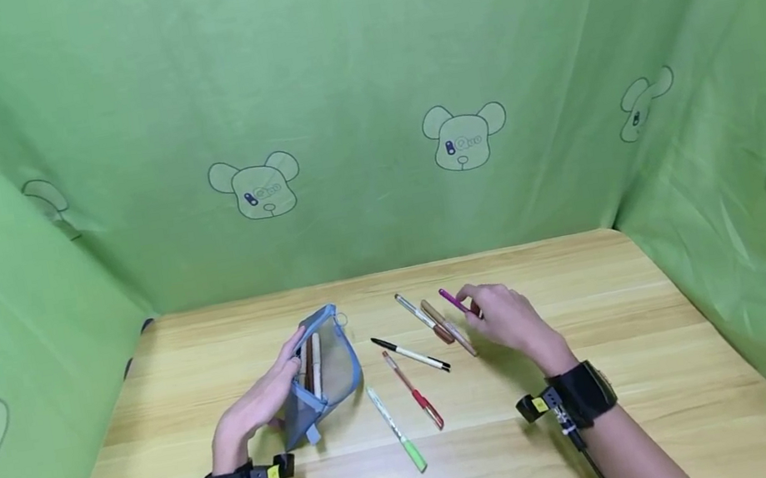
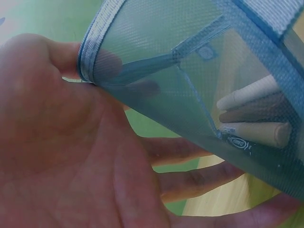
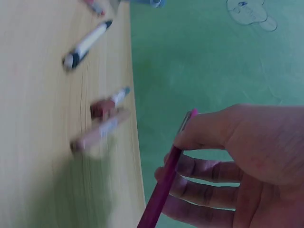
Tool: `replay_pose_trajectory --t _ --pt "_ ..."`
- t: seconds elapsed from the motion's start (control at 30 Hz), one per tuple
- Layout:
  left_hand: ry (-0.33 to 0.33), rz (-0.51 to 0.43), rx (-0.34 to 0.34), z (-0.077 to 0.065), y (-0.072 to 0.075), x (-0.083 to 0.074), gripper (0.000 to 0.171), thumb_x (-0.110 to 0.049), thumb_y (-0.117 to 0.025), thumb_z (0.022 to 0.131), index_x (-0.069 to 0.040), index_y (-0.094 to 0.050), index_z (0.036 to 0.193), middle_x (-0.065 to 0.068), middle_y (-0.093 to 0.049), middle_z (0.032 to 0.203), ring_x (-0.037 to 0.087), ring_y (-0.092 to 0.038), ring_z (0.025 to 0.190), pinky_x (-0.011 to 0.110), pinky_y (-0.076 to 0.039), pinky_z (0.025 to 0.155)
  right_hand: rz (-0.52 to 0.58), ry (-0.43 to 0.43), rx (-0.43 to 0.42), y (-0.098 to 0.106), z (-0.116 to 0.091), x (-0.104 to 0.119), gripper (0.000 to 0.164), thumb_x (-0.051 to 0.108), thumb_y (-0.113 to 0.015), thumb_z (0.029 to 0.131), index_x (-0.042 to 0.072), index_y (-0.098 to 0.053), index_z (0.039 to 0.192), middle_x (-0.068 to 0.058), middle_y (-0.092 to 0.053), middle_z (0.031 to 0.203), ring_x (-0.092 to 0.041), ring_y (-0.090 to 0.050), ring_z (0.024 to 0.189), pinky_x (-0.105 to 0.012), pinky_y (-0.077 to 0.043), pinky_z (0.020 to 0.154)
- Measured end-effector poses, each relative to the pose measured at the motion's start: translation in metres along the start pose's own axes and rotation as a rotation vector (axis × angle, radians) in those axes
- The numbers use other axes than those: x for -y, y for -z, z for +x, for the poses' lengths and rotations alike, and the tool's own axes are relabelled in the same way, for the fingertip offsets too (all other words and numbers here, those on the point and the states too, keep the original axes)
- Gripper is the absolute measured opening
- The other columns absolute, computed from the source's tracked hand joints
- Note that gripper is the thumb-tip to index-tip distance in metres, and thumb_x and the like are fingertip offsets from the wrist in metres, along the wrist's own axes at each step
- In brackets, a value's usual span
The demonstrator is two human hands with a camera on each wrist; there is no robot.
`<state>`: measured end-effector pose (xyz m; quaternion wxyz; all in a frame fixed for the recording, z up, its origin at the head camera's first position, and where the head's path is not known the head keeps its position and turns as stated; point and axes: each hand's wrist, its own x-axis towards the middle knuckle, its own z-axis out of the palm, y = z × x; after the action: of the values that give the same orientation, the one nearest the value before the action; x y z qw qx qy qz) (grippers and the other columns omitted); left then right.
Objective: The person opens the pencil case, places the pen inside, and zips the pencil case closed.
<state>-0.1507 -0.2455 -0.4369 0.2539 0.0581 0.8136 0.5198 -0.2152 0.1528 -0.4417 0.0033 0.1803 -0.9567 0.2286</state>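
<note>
A blue mesh pencil pouch [image 1: 340,364] stands with its zipped mouth spread on the left of the table. My left hand [image 1: 261,399] holds it by the left side, and in the left wrist view the thumb and a finger show through the mesh [image 2: 147,42]. Several pens [image 2: 251,133] lie inside the pouch. On the right, my right hand [image 1: 510,319] pinches a purple pen [image 3: 160,199] between thumb and fingers, beside a brown pen [image 1: 447,328] and a white pen with a brown cap [image 1: 416,309].
Between the hands, a black-and-white pen [image 1: 410,354], a red pen [image 1: 415,393] and a green-capped pen [image 1: 395,430] lie on the wooden table [image 1: 498,473]. Green cloth [image 1: 354,66] with printed bear heads encloses the table's back and sides.
</note>
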Motion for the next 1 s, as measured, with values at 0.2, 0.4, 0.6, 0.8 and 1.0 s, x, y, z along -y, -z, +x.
replay_pose_trajectory --t 0.2,0.4,0.6,0.8,1.0 --pt "0.001 0.001 -0.008 0.0 -0.002 -0.001 0.06 -0.029 -0.021 0.112 -0.032 0.005 0.166 0.019 0.013 0.17 0.063 -0.003 0.147 0.088 -0.041 0.079 0.158 -0.038 0.007 -0.01 0.0 0.025 0.028 0.01 -0.07 0.093 0.004 -0.07 0.121 0.001 -0.069 0.086 -0.01 -0.056 0.051 -0.027 -0.049 0.044" --pt "-0.001 0.012 -0.008 -0.001 -0.003 -0.001 0.06 -0.032 -0.021 0.112 -0.031 0.005 0.166 0.019 0.011 0.17 0.061 -0.004 0.147 0.087 -0.044 0.078 0.235 -0.056 -0.02 -0.021 0.002 0.04 0.03 0.007 -0.069 0.093 0.003 -0.07 0.123 0.001 -0.069 0.084 -0.011 -0.053 0.045 -0.024 -0.043 0.038" --pt "-0.007 0.016 -0.015 0.0 -0.003 -0.002 0.06 -0.032 -0.021 0.112 -0.031 0.005 0.166 0.018 0.011 0.171 0.061 -0.005 0.147 0.086 -0.045 0.078 0.342 -0.036 -0.022 -0.024 0.007 0.058 0.032 0.002 -0.069 0.09 -0.001 -0.071 0.122 -0.003 -0.071 0.089 -0.012 -0.059 0.058 -0.024 -0.05 0.043" --pt "0.003 0.016 -0.018 0.0 -0.004 -0.004 0.06 -0.033 -0.021 0.112 -0.032 0.005 0.166 0.019 0.012 0.17 0.063 -0.006 0.146 0.087 -0.043 0.081 0.44 -0.046 0.069 -0.026 0.008 0.084 0.04 0.001 -0.069 0.089 -0.002 -0.068 0.128 -0.002 -0.069 0.091 -0.012 -0.059 0.059 -0.023 -0.048 0.045" --pt "-0.005 0.012 -0.02 0.002 -0.008 -0.006 0.06 -0.032 -0.021 0.112 -0.032 0.006 0.166 0.019 0.014 0.17 0.064 -0.006 0.146 0.088 -0.041 0.081 0.452 0.004 0.136 -0.032 0.008 0.109 0.038 0.003 -0.07 0.088 -0.001 -0.07 0.126 0.0 -0.069 0.087 -0.008 -0.055 0.055 -0.019 -0.045 0.044"
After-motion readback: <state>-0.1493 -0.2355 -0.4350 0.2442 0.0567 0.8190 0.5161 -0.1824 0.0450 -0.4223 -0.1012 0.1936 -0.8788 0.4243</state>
